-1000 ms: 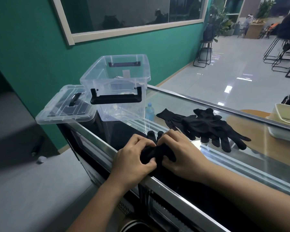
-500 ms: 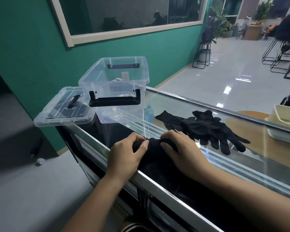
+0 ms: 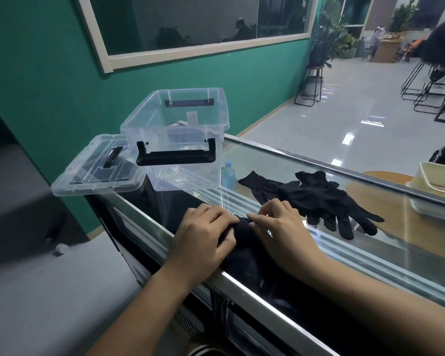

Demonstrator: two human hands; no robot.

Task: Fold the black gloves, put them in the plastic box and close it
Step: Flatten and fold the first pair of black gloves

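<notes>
Glass-topped display counter point(image 3: 280, 170) with a metal front rim, standing against a green wall below a framed window; tiled floor and black stools point(image 3: 308, 86) lie beyond. At the counter's far left end stands the clear plastic box point(image 3: 180, 140), open, its black handle point(image 3: 176, 156) hanging on the near side. Its lid point(image 3: 95, 173) lies flat just beside it on the left, overhanging the counter edge. A water bottle point(image 3: 228, 173) shows through the glass close to the box. A loose heap of black gloves point(image 3: 316, 196) lies on the glass to the right of the hands, and a cream tray point(image 3: 437, 181) sits well apart at the far right. The folded glove point(image 3: 244, 232) rests at the front rim between both hands. The left hand point(image 3: 203, 235) holds it, fingers bent over the top and thumb against its near side. The right hand point(image 3: 285, 232) lays its thumb on the upper edge with fingers curled; whether they pinch the cloth cannot be told. Both hands cover most of this glove.
</notes>
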